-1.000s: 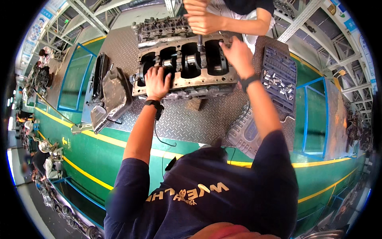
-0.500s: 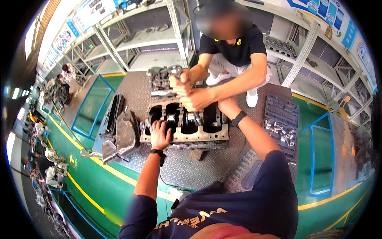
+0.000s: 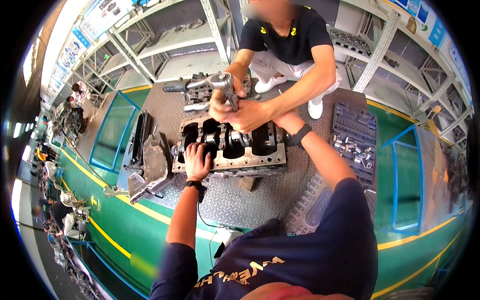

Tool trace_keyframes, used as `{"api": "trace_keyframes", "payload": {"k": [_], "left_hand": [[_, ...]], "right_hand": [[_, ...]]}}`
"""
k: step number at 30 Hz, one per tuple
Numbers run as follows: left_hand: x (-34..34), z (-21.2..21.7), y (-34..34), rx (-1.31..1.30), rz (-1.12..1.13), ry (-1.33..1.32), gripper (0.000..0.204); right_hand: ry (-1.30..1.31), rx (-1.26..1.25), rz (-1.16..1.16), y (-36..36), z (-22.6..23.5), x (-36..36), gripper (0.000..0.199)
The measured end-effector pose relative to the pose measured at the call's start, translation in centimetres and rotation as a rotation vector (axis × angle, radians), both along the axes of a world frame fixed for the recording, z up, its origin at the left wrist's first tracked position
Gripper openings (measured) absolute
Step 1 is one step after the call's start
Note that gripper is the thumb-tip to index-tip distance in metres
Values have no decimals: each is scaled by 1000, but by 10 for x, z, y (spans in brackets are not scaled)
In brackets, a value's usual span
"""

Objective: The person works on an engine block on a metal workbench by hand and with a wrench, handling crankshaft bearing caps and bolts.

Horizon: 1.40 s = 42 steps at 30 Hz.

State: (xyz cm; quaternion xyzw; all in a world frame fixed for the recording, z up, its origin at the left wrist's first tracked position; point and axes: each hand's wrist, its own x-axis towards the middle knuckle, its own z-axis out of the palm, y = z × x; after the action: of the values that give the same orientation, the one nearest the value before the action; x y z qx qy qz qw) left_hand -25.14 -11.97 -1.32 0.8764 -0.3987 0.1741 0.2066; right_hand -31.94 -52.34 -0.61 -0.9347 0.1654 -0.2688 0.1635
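A metal engine block (image 3: 250, 161) lies open side up on the plate-topped table, its crankshaft (image 3: 210, 138) showing between the bores. My left hand (image 3: 197, 161) rests on the block's near left edge, fingers laid out over the rim and holding nothing. My right hand (image 3: 288, 120) reaches to the block's far right side; a co-worker's forearm covers its fingers, so their grip is hidden. Across from me, the co-worker's hands (image 3: 235, 111) hold a ratchet wrench (image 3: 220, 81) above the block, its handle pointing left.
An open socket case (image 3: 354, 145) with loose sockets lies to the right. Left of the block sits a dirty oil pan (image 3: 159, 161). Another engine part (image 3: 196, 95) stands behind. A wooden block (image 3: 247, 184) is under the near edge. Metal shelves (image 3: 185, 37) line the back.
The co-worker's ratchet has turned and risen, so its head and handle show more plainly. My left hand stays on the block, and my right hand remains behind the co-worker's arm.
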Motion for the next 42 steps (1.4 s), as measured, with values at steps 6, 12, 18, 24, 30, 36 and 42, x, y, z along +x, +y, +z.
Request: {"api": "trace_keyframes", "payload": {"k": [6,12,18,24,30,36,42], "left_hand": [[12,-11,8,-22,28,-44,41],[15,-6,-2,-6,-6,-21,35],[13,-17,12,53,98,-113,50],[24,40,25,181,194,205,38],[-40,28,108,-107,210,344,32],[-121,-110,264,104,599,437,38],[-210,-220,443,591,608,286,20]], "right_hand": [[194,633,373,-9,18,21,59],[-209,229,186,-29,-23,24,38],[11,-126,89,-24,-12,27,47],[184,210,254,-62,-25,13,49],[442,-179,65,-3,32,11,54],[233,-5,228,-7,15,7,48],[304,128,173,-13,-5,20,54]]}}
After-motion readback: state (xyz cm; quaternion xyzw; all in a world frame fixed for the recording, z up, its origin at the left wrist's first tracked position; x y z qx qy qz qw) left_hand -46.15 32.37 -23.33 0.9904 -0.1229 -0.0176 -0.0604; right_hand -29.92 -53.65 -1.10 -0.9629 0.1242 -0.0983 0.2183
